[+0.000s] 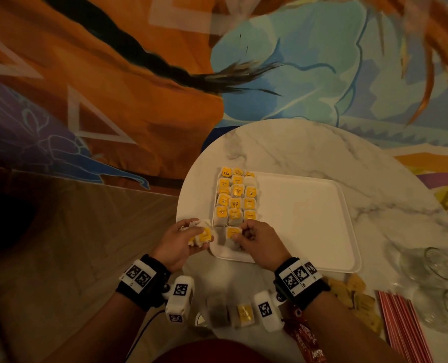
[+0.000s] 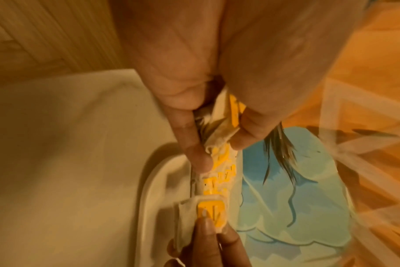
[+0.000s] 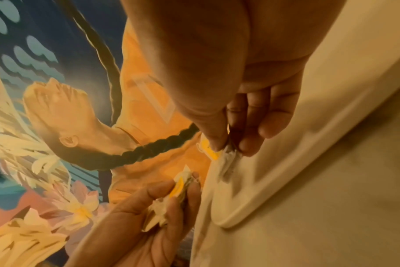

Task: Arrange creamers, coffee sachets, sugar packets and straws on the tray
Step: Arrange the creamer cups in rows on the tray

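A white tray [image 1: 301,218] lies on the round marble table [image 1: 322,150]. Several yellow-labelled sachets [image 1: 234,197] lie in rows on its left part. My left hand [image 1: 199,233] hovers just off the tray's near left corner and grips a bundle of sachets [image 1: 203,235]; in the left wrist view its fingers [image 2: 244,133] curl round that bundle [image 2: 222,137]. My right hand [image 1: 242,233] pinches a single sachet [image 1: 233,233] over the tray's near left corner. In the right wrist view its thumb and finger nip that sachet [image 3: 228,162] above the tray rim [image 3: 240,213].
Red-and-white straws [image 1: 401,326] lie at the near right, with yellow packets [image 1: 353,294] beside them. Two clear glasses [image 1: 440,263] stand at the right edge. Loose sachets [image 1: 230,313] lie near the table's front edge. The tray's right part is bare. The table edge lies just left of my left hand.
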`<move>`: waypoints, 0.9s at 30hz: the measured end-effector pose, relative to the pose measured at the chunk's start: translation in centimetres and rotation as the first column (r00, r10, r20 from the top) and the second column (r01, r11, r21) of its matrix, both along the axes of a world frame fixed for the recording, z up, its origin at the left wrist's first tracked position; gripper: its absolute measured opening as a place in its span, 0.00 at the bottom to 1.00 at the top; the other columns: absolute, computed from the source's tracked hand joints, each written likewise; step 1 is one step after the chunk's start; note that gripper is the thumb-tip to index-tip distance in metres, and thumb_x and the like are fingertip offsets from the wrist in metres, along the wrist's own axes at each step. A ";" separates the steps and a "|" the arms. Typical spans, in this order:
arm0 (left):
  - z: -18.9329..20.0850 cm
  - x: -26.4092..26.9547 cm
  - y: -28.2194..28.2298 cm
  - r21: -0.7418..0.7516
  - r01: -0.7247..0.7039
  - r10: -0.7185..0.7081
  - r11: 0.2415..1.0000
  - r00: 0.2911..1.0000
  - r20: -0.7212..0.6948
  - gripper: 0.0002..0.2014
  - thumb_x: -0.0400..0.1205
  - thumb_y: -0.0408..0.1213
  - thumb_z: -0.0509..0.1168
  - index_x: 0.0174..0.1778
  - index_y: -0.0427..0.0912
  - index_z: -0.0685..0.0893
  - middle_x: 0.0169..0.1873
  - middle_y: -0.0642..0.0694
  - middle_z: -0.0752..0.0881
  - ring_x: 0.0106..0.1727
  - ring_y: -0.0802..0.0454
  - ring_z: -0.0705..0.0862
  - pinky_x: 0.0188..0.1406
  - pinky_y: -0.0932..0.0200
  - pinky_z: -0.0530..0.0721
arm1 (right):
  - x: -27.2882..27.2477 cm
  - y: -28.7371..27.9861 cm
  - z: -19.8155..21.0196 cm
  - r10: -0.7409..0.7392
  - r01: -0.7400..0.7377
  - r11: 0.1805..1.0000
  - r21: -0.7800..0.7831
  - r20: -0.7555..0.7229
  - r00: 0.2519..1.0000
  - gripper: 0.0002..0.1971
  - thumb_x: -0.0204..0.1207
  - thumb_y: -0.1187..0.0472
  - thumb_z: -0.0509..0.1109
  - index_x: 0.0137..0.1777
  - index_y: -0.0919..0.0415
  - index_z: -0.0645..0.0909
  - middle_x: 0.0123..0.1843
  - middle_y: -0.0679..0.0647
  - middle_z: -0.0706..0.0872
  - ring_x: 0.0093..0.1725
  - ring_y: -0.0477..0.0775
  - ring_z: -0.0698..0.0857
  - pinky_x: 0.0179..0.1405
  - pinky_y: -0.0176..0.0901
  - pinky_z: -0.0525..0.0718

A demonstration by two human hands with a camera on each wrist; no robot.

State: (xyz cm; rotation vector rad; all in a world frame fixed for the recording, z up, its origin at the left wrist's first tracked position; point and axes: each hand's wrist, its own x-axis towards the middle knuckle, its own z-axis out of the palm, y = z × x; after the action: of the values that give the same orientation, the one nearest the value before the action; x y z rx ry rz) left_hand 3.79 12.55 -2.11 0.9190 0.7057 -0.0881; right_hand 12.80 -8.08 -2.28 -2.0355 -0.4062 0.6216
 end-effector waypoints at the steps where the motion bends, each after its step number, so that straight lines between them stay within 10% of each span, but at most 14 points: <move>1: -0.2 -0.1 0.1 -0.005 -0.005 0.005 1.000 1.000 0.003 0.14 0.84 0.24 0.66 0.65 0.32 0.80 0.55 0.28 0.87 0.48 0.37 0.91 0.39 0.52 0.91 | 0.0 0.5 -0.1 0.004 -0.004 1.000 -0.012 -0.009 1.000 0.04 0.78 0.58 0.77 0.46 0.55 0.85 0.33 0.48 0.89 0.33 0.41 0.88 0.36 0.35 0.85; 6: -0.7 -0.3 0.2 0.007 -0.019 0.019 1.000 1.000 0.004 0.11 0.85 0.29 0.67 0.63 0.37 0.84 0.54 0.34 0.90 0.50 0.42 0.91 0.48 0.50 0.90 | 0.5 3.2 -0.1 0.052 -0.053 0.997 -0.048 -0.017 0.999 0.05 0.79 0.62 0.76 0.45 0.58 0.82 0.33 0.53 0.87 0.27 0.39 0.85 0.27 0.29 0.80; 11: -0.6 -0.3 -0.2 0.037 -0.059 0.059 0.998 0.998 -0.011 0.09 0.84 0.29 0.67 0.59 0.40 0.86 0.52 0.41 0.91 0.49 0.49 0.89 0.41 0.58 0.87 | 1.4 4.6 -0.9 0.102 -0.080 0.976 -0.203 0.096 0.990 0.06 0.79 0.54 0.74 0.44 0.53 0.82 0.35 0.52 0.89 0.33 0.53 0.88 0.39 0.53 0.90; 21: -0.6 -0.6 -0.7 0.037 -0.044 0.044 0.998 0.999 -0.019 0.07 0.84 0.30 0.68 0.56 0.41 0.86 0.48 0.44 0.92 0.52 0.47 0.89 0.44 0.53 0.87 | 1.5 5.1 -0.5 0.133 -0.011 0.907 -0.420 0.260 0.956 0.11 0.79 0.43 0.71 0.50 0.50 0.80 0.48 0.49 0.88 0.49 0.55 0.86 0.42 0.46 0.79; 27: -1.2 -0.5 -0.9 0.055 -0.003 0.004 0.998 1.000 -0.016 0.10 0.83 0.34 0.71 0.59 0.37 0.85 0.54 0.40 0.90 0.53 0.47 0.89 0.48 0.53 0.87 | 1.1 4.1 0.5 0.064 -0.049 0.995 -0.089 0.171 0.983 0.07 0.84 0.50 0.69 0.51 0.51 0.85 0.38 0.43 0.86 0.36 0.44 0.84 0.40 0.42 0.79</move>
State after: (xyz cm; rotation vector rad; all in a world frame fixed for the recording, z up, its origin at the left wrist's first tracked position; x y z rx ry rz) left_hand 3.30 11.66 -3.27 0.9710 0.7280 -0.0730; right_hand 13.89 -4.01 -1.77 -2.1739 -0.5501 0.5045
